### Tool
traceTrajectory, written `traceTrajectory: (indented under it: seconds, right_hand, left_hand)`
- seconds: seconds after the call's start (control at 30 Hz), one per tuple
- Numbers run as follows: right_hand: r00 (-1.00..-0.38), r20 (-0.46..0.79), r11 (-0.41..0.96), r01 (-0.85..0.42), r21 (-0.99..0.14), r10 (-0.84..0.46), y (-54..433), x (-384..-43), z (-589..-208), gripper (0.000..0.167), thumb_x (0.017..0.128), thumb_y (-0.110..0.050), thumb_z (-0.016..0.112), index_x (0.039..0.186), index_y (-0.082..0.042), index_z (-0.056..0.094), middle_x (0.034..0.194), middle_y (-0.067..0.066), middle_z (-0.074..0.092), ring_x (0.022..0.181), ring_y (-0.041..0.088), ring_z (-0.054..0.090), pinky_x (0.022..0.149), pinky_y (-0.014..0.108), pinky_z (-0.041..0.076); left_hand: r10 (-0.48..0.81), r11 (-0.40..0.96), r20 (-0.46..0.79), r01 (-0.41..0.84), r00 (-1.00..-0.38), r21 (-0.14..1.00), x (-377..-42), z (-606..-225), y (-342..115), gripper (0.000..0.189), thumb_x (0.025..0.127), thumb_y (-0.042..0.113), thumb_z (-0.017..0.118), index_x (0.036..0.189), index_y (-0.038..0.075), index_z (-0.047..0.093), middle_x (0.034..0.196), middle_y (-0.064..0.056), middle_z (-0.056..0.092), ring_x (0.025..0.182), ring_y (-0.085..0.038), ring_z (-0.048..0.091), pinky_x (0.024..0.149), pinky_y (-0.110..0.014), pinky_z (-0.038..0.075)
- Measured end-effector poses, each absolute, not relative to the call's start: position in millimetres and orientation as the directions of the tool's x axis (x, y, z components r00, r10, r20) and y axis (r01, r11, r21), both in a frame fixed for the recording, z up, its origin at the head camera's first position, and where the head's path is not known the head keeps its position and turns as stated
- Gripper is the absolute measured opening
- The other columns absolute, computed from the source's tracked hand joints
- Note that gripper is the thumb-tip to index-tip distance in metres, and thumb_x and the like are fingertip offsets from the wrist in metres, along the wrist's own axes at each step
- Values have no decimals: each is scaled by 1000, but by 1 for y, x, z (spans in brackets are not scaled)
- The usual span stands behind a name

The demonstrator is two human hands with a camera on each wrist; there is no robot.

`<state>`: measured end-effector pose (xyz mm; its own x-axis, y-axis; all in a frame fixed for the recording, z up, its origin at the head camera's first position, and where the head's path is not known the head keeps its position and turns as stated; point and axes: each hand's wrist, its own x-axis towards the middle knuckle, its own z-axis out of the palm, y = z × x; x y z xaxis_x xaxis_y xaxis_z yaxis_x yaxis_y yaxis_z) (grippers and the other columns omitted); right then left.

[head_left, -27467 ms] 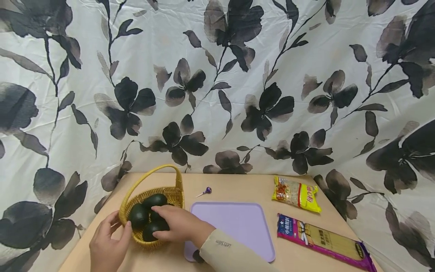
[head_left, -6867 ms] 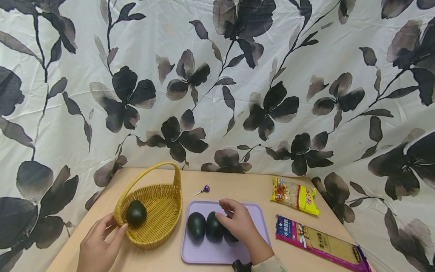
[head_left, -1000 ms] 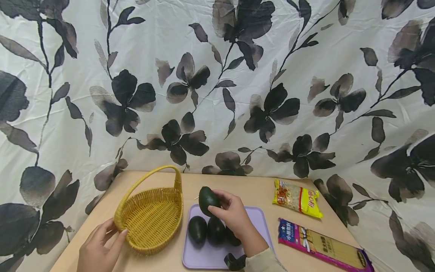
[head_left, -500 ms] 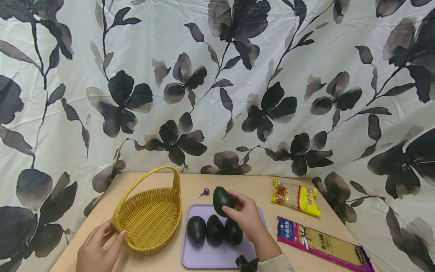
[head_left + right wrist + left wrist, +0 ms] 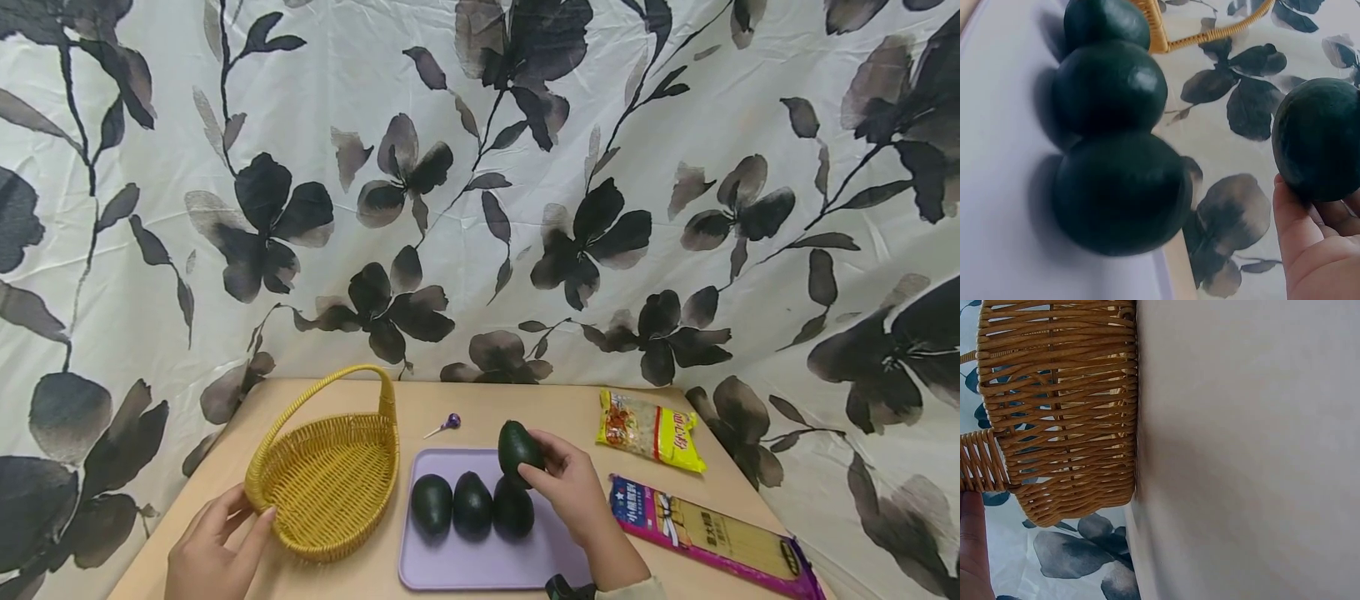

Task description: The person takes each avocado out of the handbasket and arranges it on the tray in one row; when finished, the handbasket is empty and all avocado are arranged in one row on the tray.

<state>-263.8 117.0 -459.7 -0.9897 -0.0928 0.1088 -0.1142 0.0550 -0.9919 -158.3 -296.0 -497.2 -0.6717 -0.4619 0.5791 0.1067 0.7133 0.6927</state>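
In the head view, a yellow woven basket [image 5: 333, 479] with a tall handle stands at the left with nothing in it. My left hand [image 5: 213, 546] grips its near-left side at the foot of the handle, thumb at the rim. A finger [image 5: 972, 540] shows against the wicker in the left wrist view. My right hand [image 5: 576, 490] holds a dark green avocado [image 5: 517, 450] above the right part of a lilac tray [image 5: 450, 571]. Three more avocados [image 5: 472, 507] lie side by side on that tray. The right wrist view shows the held avocado [image 5: 1319, 140] raised beside this row.
A purple-wrapped lollipop [image 5: 452, 421] lies behind the tray. To the right are a yellow food bag [image 5: 652, 431] and a long purple pack of noodles [image 5: 708, 533]. A floral cloth [image 5: 480, 208] hangs behind the table [image 5: 420, 396].
Avocados that filled the basket earlier now lie on the tray, the last one in my right hand. Over the past second that hand has carried it rightward over the tray. My left hand stays on the basket.
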Motion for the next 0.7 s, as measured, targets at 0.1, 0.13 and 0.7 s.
traceTrajectory:
  seconds: [0.1,0.13,0.7]
  right_hand:
    - [-992,102,53,-106,-993,-78,123,-263,-463,51,87,-3,80,135,-5,64,139,18,62,128,33,61,100,40,62]
    - [-992,102,57,-106,-993,-73,125,-263,-464,51,87,-3,80,135,-5,64,140,18,62,128,33,61,100,39,62]
    - [-998,66,189,-63,-980,11,154,-259,-491,55,84,-12,85,135,-5,64,140,16,63,132,33,59,105,36,58]
  left_hand:
    - [-460,714,585,114,-669,691,-159,-497,-296,51,73,-6,89,120,-4,67,108,-15,71,99,26,43,83,10,44]
    - [-459,715,585,113,-668,690,-159,-496,-296,51,73,-6,89,120,-4,67,108,-16,71,99,26,43,83,10,43]
    - [-448,713,618,159,-645,683,-160,-498,-296,52,71,-11,88,119,-6,67,105,-16,71,99,27,45,83,9,45]
